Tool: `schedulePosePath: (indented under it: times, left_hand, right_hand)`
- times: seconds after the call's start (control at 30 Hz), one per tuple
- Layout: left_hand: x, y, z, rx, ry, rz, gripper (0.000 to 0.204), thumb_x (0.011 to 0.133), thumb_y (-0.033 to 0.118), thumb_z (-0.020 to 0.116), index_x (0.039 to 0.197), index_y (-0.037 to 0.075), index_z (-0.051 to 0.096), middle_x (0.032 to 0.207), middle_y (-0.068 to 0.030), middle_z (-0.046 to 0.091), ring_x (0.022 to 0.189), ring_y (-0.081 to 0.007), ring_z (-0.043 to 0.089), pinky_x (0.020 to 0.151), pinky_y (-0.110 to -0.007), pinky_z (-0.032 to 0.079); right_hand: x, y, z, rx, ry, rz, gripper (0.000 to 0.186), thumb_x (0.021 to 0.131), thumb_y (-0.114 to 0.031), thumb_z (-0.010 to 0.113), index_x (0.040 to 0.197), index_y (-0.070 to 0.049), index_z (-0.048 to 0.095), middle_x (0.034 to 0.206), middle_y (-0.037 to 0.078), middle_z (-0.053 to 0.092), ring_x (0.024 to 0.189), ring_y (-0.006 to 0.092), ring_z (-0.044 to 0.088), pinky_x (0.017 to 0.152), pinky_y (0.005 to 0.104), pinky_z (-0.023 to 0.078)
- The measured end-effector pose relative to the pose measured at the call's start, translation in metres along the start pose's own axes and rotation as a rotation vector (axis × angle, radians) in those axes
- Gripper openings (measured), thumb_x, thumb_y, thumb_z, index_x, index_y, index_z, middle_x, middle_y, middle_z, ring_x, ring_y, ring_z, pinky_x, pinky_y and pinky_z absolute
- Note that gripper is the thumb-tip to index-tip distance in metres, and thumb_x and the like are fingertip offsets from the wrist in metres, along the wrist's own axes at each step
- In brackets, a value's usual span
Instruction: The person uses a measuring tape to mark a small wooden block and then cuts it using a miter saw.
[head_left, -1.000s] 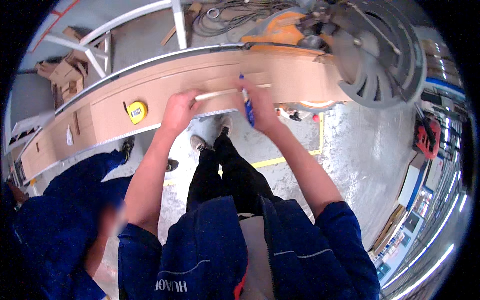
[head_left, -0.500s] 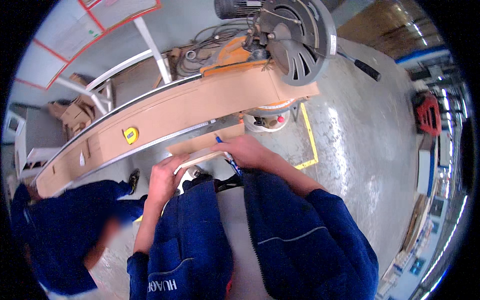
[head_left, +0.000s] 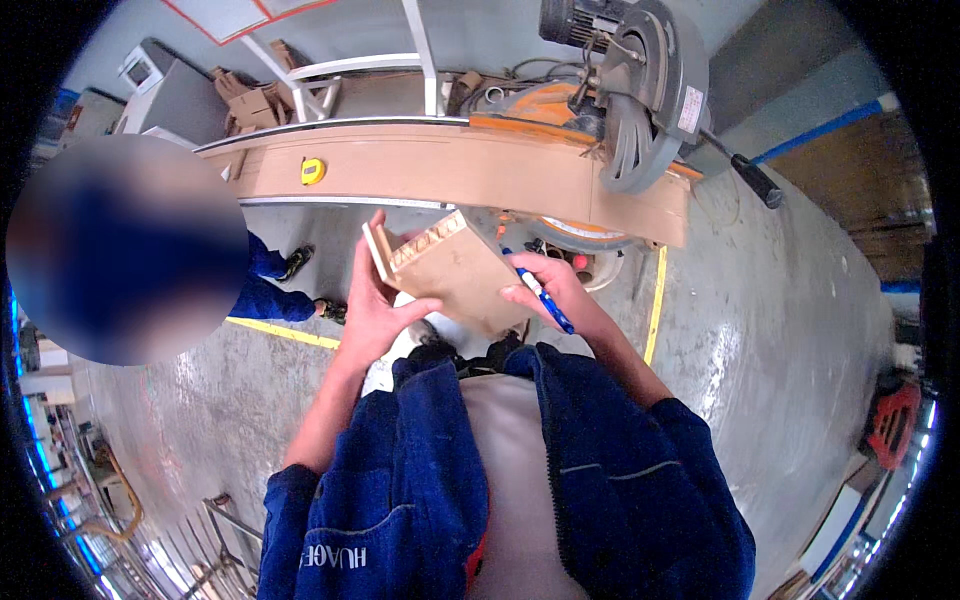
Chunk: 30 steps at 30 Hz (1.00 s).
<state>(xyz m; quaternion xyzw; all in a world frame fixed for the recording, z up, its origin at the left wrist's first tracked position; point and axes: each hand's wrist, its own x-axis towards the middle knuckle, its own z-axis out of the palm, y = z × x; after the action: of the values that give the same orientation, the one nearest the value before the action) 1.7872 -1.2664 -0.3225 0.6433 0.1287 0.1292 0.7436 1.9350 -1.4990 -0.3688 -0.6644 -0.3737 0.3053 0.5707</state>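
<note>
I have the wooden board (head_left: 455, 285) up in both hands, on the near side of the counter (head_left: 430, 170).
From my end, the left hand's (head_left: 378, 312) fingers are closed around the board's left side, by a narrow pale strip (head_left: 376, 253); the right hand's (head_left: 553, 285) fingers grip its right edge and also hold a blue pen (head_left: 547, 300). A yellow tape measure (head_left: 313, 171) lies on the counter.

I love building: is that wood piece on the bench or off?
Off: the left hand and right hand hold the wood piece in the air, beside the bench.
</note>
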Motion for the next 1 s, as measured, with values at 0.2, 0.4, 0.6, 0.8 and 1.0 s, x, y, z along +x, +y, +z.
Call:
schedulePosePath:
  times: [0.2,0.4,0.6,0.8,1.0]
  left_hand:
    - [-0.040,0.009,-0.007,0.205,0.145,0.149,0.064,0.087,0.032,0.079,0.135,0.000,0.051,0.121,-0.0085,0.060,0.113,-0.0182,0.062,0.101,-0.035,0.051]
    - [-0.072,0.003,-0.014,-0.508,0.216,-0.061,0.083,0.104,0.069,0.030,0.150,0.002,0.044,0.139,-0.0187,0.057,0.131,-0.0311,0.055,0.116,-0.047,0.038]
    - [-0.120,-0.015,-0.006,-0.403,0.082,-0.259,0.075,0.105,0.057,0.045,0.154,0.002,0.039,0.150,-0.0171,0.050,0.138,-0.0321,0.049,0.117,-0.049,0.037]
    - [-0.124,-0.018,0.010,-0.415,-0.017,-0.372,0.049,0.102,0.035,0.060,0.137,0.001,0.051,0.132,-0.0155,0.059,0.127,-0.0296,0.058,0.107,-0.045,0.050]
    - [-0.118,-0.029,0.049,-0.313,-0.086,-0.571,0.040,0.103,0.027,0.060,0.130,-0.001,0.055,0.127,-0.0148,0.062,0.120,-0.0299,0.064,0.103,-0.043,0.056]
  right_hand:
    - [-0.022,-0.033,0.013,0.090,-0.103,-0.004,0.033,0.093,-0.016,0.076,0.121,-0.001,0.068,0.091,0.001,0.063,0.081,0.0080,0.053,0.072,0.0273,0.047]
    - [-0.062,-0.069,0.048,-0.210,0.038,-0.145,0.034,0.091,-0.018,0.074,0.123,-0.006,0.071,0.100,0.012,0.074,0.086,0.0204,0.071,0.075,0.0356,0.055]
    - [-0.107,-0.095,0.075,-0.807,0.068,-0.216,0.034,0.086,-0.016,0.072,0.120,-0.014,0.072,0.094,0.012,0.074,0.085,0.0336,0.071,0.072,0.0425,0.056]
    - [-0.150,-0.107,0.076,-0.923,0.147,-0.140,0.033,0.088,-0.014,0.068,0.121,-0.018,0.071,0.089,0.010,0.073,0.081,0.0321,0.071,0.067,0.0436,0.055]
    - [-0.184,-0.065,0.043,-1.003,0.171,-0.243,0.032,0.090,-0.018,0.060,0.120,-0.018,0.070,0.091,0.009,0.071,0.086,0.0292,0.072,0.069,0.0440,0.055]
